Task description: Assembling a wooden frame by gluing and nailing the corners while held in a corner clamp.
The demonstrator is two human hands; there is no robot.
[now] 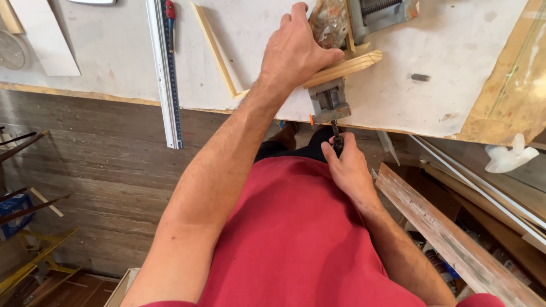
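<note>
Nearest to us we see the red shirt (296,239) filling the lower middle of the view, with both bare forearms reaching up from it toward the edge of the bench (455,51). Our right hand (348,167) sits just below the bench edge, fingers curled closed around the dark screw handle (336,141) of a grey corner clamp (329,101), which overhangs the front of the bench and carries a small orange tab on its lower left corner. To the right of that hand, below the bench, a long weathered plank (449,239) runs diagonally, with pale slats (483,187) lying beside it and a white plastic piece (509,156) resting near the bench edge. On the left, the wooden floor (85,187) shows, with yellow metal framing (40,258) in the corner. Farther up, our left hand (296,51) lies flat and spread on the bench, palm down, pressing on a light wooden strip (347,65) that passes into the clamp; it grips nothing that we can make out. A second thin wooden strip (213,48) meets the first at a corner near the wrist. Just beyond the fingers stands a mottled brownish object (329,23), and next to it a grey metal vise (378,14). Well to the left, a long metal ruler (165,74) lies across the bench and sticks out past its edge.
</note>
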